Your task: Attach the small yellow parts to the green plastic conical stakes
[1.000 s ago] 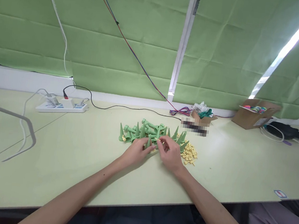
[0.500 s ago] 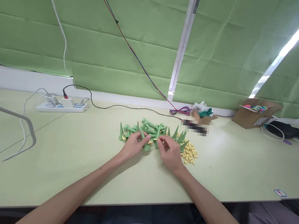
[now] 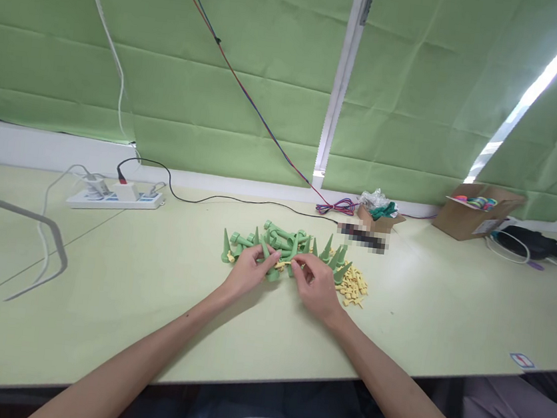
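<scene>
My left hand [image 3: 250, 270] is closed around a green plastic spike [image 3: 272, 275] with a wide round end. The fingers of my right hand [image 3: 316, 282] pinch a small yellow plastic piece [image 3: 285, 263], which meets the side of the green spike between my two hands. Whether the two parts are joined I cannot tell. Behind my hands lies a heap of green spikes [image 3: 280, 235], some standing point up and some on their sides. Small yellow pieces [image 3: 353, 286] are piled beside my right hand.
A white power strip [image 3: 116, 200] with plugs lies at the back left. Along the back are a thin black cable [image 3: 229, 198], a small open carton [image 3: 390, 224] and a larger cardboard box [image 3: 476, 215]. A grey bent bar [image 3: 52, 230] stands out at the left.
My right fingers have shifted slightly left, bringing the yellow piece closer to the green spike. My left hand has stayed almost still.
</scene>
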{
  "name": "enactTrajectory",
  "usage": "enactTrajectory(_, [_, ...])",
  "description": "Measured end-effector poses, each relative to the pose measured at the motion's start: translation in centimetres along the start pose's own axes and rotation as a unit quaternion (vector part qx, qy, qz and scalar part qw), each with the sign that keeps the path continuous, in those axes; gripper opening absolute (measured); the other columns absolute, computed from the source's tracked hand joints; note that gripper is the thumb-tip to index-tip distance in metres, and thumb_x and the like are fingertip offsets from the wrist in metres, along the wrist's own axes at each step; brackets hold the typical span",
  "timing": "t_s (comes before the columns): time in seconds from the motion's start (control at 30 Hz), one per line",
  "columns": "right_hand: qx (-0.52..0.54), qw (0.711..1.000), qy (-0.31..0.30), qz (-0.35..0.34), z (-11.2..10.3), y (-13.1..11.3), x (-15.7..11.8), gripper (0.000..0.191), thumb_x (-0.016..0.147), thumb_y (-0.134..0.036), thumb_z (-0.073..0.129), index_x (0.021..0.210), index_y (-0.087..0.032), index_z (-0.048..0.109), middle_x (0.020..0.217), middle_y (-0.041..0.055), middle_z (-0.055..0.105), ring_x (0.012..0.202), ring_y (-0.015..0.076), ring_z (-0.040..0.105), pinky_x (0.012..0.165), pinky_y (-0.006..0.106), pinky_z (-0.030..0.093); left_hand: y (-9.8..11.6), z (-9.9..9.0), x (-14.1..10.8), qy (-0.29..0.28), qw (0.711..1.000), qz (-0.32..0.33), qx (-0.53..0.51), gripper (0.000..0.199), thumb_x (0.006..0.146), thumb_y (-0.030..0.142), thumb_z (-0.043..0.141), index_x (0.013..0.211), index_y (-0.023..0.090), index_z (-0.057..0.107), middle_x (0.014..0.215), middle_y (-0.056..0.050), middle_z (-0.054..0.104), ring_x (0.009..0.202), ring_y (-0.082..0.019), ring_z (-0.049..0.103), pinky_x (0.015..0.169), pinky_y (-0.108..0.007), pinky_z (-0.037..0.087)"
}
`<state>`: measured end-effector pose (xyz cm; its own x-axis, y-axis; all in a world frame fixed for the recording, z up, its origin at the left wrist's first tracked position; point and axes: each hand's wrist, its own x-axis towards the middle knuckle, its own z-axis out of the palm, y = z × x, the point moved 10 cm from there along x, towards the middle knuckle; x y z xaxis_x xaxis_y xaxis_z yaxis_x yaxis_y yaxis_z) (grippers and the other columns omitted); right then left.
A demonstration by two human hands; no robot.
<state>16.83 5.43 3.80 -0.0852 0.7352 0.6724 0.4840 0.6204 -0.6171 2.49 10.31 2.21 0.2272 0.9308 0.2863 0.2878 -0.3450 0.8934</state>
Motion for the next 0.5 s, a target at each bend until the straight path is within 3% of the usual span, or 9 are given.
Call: enactTrajectory(0.5, [0.001,0.999,-0.036,-0.001,0.73,-0.16,0.06,0.018,0.095,-0.025,0.049,0.094,-0.018,0.065,0.084,0.0058,0.066,0.061,0.0147,0.053,0.059,0.028,0.043,-0.01,0.37,-0.11,-0.018,1.000,0.003,-0.002,0.036,0.083,0.051,0.059,0.081,0.015,0.063,0.063,0.000,0.058,0.054,-0.012,0.049,0.050,-0.023,0.037])
